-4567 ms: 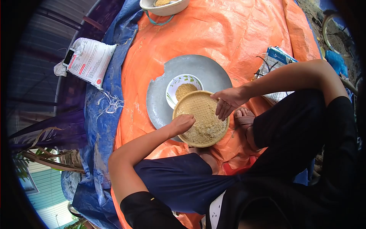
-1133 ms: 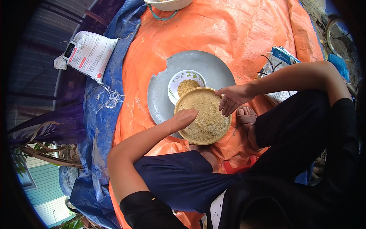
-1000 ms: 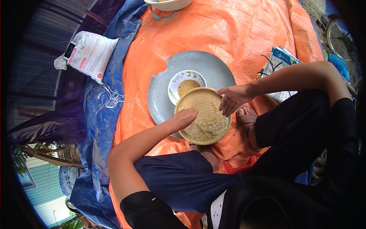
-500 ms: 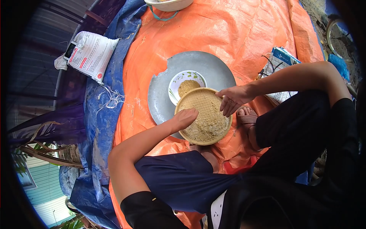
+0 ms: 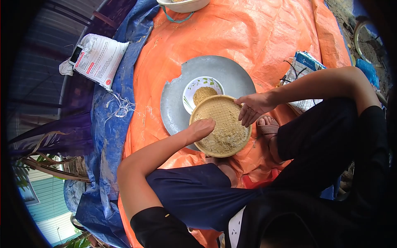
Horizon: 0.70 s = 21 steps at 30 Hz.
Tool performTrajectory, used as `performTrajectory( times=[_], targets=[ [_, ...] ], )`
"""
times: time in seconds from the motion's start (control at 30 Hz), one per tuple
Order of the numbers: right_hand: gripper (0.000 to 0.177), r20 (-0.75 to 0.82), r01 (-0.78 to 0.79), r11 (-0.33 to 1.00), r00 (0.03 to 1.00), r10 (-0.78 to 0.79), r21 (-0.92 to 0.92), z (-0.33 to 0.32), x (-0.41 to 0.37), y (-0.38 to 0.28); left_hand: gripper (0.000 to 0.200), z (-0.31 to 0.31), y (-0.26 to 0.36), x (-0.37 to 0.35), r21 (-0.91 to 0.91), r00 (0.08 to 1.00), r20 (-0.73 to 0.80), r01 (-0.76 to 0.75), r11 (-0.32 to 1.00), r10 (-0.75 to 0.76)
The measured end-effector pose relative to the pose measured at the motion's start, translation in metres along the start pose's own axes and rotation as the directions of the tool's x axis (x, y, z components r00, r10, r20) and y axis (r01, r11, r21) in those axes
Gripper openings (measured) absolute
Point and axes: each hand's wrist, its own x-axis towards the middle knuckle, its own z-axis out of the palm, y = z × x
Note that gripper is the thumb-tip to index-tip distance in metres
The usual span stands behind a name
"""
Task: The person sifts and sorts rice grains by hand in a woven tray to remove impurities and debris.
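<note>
A round woven bamboo winnowing basket (image 5: 225, 105) lies between my hands, with coarse yellowish grain and paler dust spread across it. My left hand (image 5: 202, 129) is over its left side, fingers curled together; whatever may be in them is hidden. At the right rim is my right hand (image 5: 255, 108), its fingers stretched down over the basket's edge and its thumb apart. Partly behind the basket, a white bowl with green leaf patterns (image 5: 188, 93) holds golden grain (image 5: 204, 94). Both overlap a round grey metal tray (image 5: 235, 74) with a ragged left edge.
An orange tarp (image 5: 231, 29) covers the ground, with a blue tarp (image 5: 103, 120) along the left. A printed white sack (image 5: 101, 58) lies at upper left. A pale basin (image 5: 186, 5) sits at the top edge. My sandalled foot (image 5: 269, 126) is right of the basket.
</note>
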Motion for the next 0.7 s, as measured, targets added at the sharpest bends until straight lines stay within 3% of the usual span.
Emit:
performTrajectory(
  times=[0.2,0.7],
  targets=[
    [0.080,0.003,-0.001,1.000,1.000,0.001,0.007,0.0004,0.0004,0.0005,0.010,0.0000,-0.0018,0.0000,-0.021,0.997,-0.071,-0.006,1.000,0.004],
    [0.084,0.023,0.003,1.000,1.000,-0.003,0.017,-0.0011,-0.0002,0.0018,0.010,0.0049,-0.0063,0.0005,-0.040,0.998,-0.031,0.057,0.998,-0.058]
  ],
)
